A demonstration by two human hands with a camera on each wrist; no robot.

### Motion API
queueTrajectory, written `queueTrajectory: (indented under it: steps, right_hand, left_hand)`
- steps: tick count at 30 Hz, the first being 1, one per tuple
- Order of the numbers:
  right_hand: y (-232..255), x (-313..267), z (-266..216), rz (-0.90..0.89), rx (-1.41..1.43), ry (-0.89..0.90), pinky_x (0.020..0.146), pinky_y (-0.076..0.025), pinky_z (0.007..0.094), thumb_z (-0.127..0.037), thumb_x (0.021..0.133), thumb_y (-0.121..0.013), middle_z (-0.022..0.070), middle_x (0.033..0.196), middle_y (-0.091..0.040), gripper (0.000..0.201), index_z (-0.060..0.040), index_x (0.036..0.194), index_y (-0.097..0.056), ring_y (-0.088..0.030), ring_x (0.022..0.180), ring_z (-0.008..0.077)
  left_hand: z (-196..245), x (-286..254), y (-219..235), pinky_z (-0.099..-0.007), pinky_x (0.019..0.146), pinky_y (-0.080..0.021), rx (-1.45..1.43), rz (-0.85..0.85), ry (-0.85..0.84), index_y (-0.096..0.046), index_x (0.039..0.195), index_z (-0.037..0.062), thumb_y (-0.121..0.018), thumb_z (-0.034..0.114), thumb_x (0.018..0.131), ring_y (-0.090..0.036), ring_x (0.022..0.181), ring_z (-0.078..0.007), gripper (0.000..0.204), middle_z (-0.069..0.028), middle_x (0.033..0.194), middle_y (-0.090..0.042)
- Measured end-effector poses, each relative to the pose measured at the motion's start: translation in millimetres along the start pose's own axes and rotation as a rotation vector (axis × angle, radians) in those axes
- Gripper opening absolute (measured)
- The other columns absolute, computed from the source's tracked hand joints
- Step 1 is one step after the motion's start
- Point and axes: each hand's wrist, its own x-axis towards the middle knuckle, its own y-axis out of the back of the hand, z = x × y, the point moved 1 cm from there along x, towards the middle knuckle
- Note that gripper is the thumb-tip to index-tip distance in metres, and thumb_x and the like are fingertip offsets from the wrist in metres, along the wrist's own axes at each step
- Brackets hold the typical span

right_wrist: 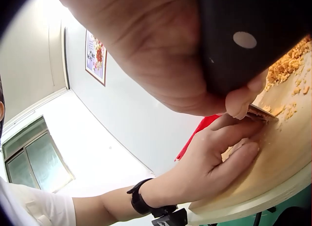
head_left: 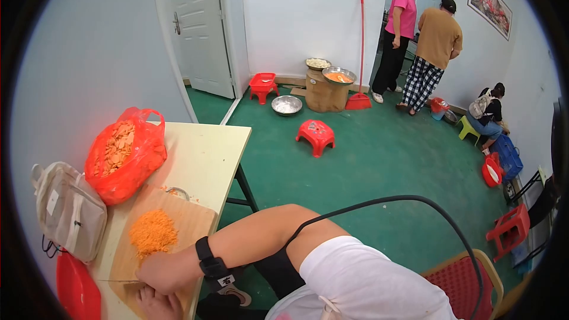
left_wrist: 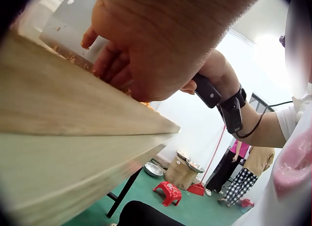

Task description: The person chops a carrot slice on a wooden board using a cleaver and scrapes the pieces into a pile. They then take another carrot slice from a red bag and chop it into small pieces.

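Pale yellow table (head_left: pixel 207 148) stood against the wall, dark legs beneath, green floor (head_left: pixel 367 172) under it. Directly on the top — a wooden cutting board (head_left: pixel 189 219) near the front edge, a red plastic bag (head_left: pixel 127 160) of orange slices behind it, a beige pouch (head_left: pixel 68 210) at the wall side, something red (head_left: pixel 77 290) at the near corner.

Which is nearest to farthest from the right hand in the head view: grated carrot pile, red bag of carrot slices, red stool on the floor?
From the right hand, low on the cutting board:
1. Grated carrot pile, just above the hand on the board.
2. Red bag of carrot slices, farther up the table, toward the wall.
3. Red stool, off the table, out on the green floor.
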Motion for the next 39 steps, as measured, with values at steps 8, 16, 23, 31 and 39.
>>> queueTrajectory:
  steps: [8, 16, 23, 31, 39]
  right_hand:
    - [2.1, -3.6, -0.7, -0.096, -0.015, -0.071, 0.069, -0.052, 0.0459, -0.011, 0.071, -0.064, 0.024, 0.081, -0.066, 0.023, 0.0042, 0.089, -0.064, -0.065, 0.082, 0.0421]
    - [-14.4, 12.9, 11.9, -0.066, 0.014, -0.02, 0.068, -0.051, 0.0458, -0.012, 0.071, -0.065, 0.0242, 0.08, -0.066, 0.025, 0.0039, 0.091, -0.064, -0.065, 0.08, 0.0425]
    - [-4.6, 15.6, 0.0, -0.037, 0.014, -0.006, 0.064, -0.051, 0.0456, -0.015, 0.067, -0.068, 0.0234, 0.074, -0.066, 0.024, 0.0027, 0.082, -0.068, -0.065, 0.074, 0.0411]
    - [26.2, -23.9, -3.6, 0.174, 0.074, 0.111, 0.059, -0.05, 0.0455, -0.015, 0.073, -0.061, 0.0214, 0.075, -0.065, 0.021, -0.0004, 0.087, -0.066, -0.065, 0.071, 0.0371]
    - [50.6, -13.3, -6.6, -0.119, 0.288, -0.325, 0.055, -0.052, 0.0327, -0.012, 0.086, -0.049, 0.0116, 0.078, -0.061, 0.033, -0.0021, 0.117, -0.056, -0.062, 0.058, 0.0192]
  left_hand:
    - [3.1, 1.3, 2.2, -0.0462, 0.066, -0.048, 0.017, 0.031, -0.017, -0.066, 0.092, -0.0057, -0.064, 0.014, 0.085, -0.061, 0.076, -0.0388, 0.021, -0.0234, 0.082, -0.063]
    - [-2.2, -3.4, -6.0, -0.0471, 0.066, -0.047, -0.042, 0.024, 0.016, -0.066, 0.093, -0.0049, -0.064, 0.012, 0.085, -0.06, 0.076, -0.0399, 0.019, -0.0238, 0.081, -0.063]
    - [-18.6, -14.3, -20.1, -0.0489, 0.081, -0.045, -0.122, -0.105, 0.104, -0.063, 0.104, -0.0005, -0.061, 0.011, 0.084, -0.055, 0.094, -0.0434, 0.023, -0.0249, 0.1, -0.06]
    - [-34.9, -18.6, -23.2, -0.0467, 0.081, -0.045, -0.365, -0.046, 0.267, -0.061, 0.099, -0.0013, -0.062, 0.013, 0.085, -0.056, 0.092, -0.0409, 0.021, -0.0205, 0.096, -0.061]
    - [-61.5, -34.6, 20.4, -0.0384, 0.084, -0.05, -0.262, -0.005, 0.56, -0.065, 0.104, -0.001, -0.063, 0.014, 0.084, -0.062, 0.095, -0.0343, 0.025, -0.017, 0.102, -0.064]
